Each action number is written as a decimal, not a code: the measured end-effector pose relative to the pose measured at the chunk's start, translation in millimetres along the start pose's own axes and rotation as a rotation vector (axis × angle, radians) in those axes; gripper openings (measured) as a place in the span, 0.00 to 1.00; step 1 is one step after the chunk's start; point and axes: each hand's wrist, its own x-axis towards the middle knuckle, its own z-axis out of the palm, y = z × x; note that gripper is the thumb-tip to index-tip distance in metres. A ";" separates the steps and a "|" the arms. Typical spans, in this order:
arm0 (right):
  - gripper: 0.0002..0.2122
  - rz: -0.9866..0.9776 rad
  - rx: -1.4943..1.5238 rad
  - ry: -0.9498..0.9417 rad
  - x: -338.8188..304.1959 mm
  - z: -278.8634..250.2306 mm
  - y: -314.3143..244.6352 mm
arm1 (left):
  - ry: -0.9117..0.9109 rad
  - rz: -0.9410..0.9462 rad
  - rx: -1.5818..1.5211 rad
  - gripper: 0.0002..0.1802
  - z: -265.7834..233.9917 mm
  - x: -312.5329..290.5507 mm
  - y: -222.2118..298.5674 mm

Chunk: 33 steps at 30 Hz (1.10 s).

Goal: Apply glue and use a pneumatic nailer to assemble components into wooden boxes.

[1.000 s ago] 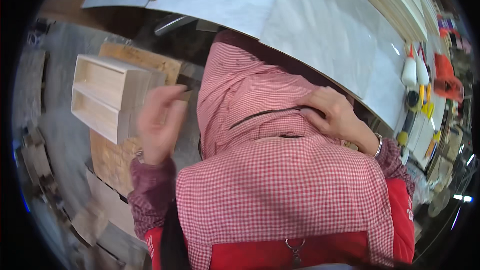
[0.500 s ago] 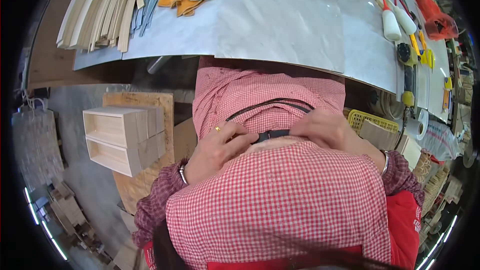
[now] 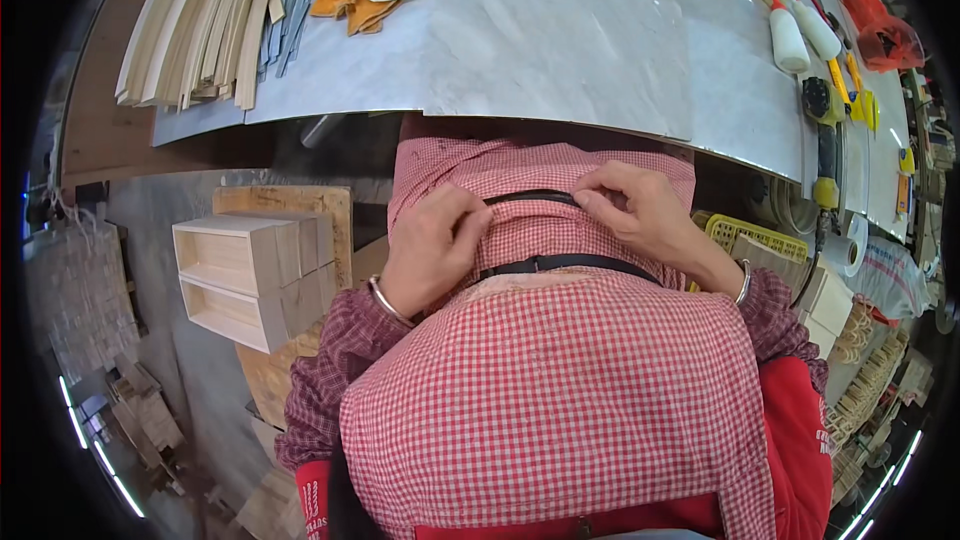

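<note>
A thin black cord [image 3: 530, 196] runs across my lap over the red-and-white checked apron [image 3: 550, 380]. My left hand [image 3: 432, 245] is closed at the cord's left end, thumb against fingers. At its other end my right hand [image 3: 640, 215] pinches the cord between thumb and fingertips. Below the cord, nearer my body, a black waistband [image 3: 570, 262] lies across the cloth, touched by neither hand. The cord's ends are hidden by my fingers.
A pale-topped workbench [image 3: 560, 40] stands in front of me, with wooden strips [image 3: 200, 30] at left and white glue bottles [image 3: 788, 40] at right. Light wooden boxes [image 3: 225, 275] sit on a board at my left. A yellow basket [image 3: 755, 235] is at my right.
Both hands have moved forward from the waistband to the thin cord. The waistband is now uncovered, and the cord is held between the hands.
</note>
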 end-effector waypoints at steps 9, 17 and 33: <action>0.08 -0.002 -0.003 -0.054 -10.7 -4.4 1.7 | -0.366 0.006 -0.170 0.11 -30.4 3.6 0.5; 0.10 -0.082 -0.121 0.026 15.4 -53.0 7.5 | -0.491 0.547 -0.296 0.15 -153.8 40.0 81.4; 0.13 -0.071 0.086 -0.161 17.3 -43.8 26.7 | -0.481 1.290 -1.306 0.16 -232.0 20.7 95.4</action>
